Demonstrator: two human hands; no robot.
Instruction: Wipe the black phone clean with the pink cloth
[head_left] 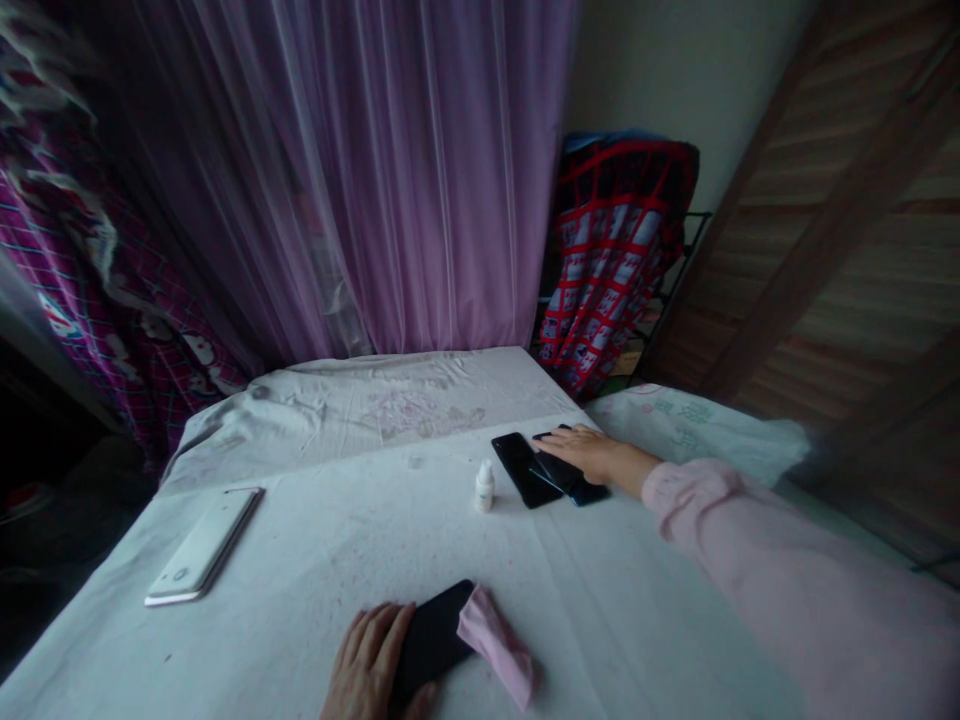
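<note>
At the bottom centre, my left hand [366, 660] is closed around the left end of a black phone [435, 640], its thumb along the near edge. A folded pink cloth [496, 645] touches the right end of this phone. Farther off to the right, my right hand [581, 450] lies over a second black phone [589, 490] with its fingers stretched out. Its thumb cannot be made out. Just left of it is another black phone [525, 470], flat on the table and touching or slightly overlapped by the second one. A small white dropper bottle [484, 488] stands upright beside them.
A white phone [206, 545] rests near the left edge of the table, which has a white cloth [315, 530] over it. Purple curtains [450, 180] hang behind. Red patterned fabric [600, 260] hangs at the back right, near a slatted wooden door [810, 220].
</note>
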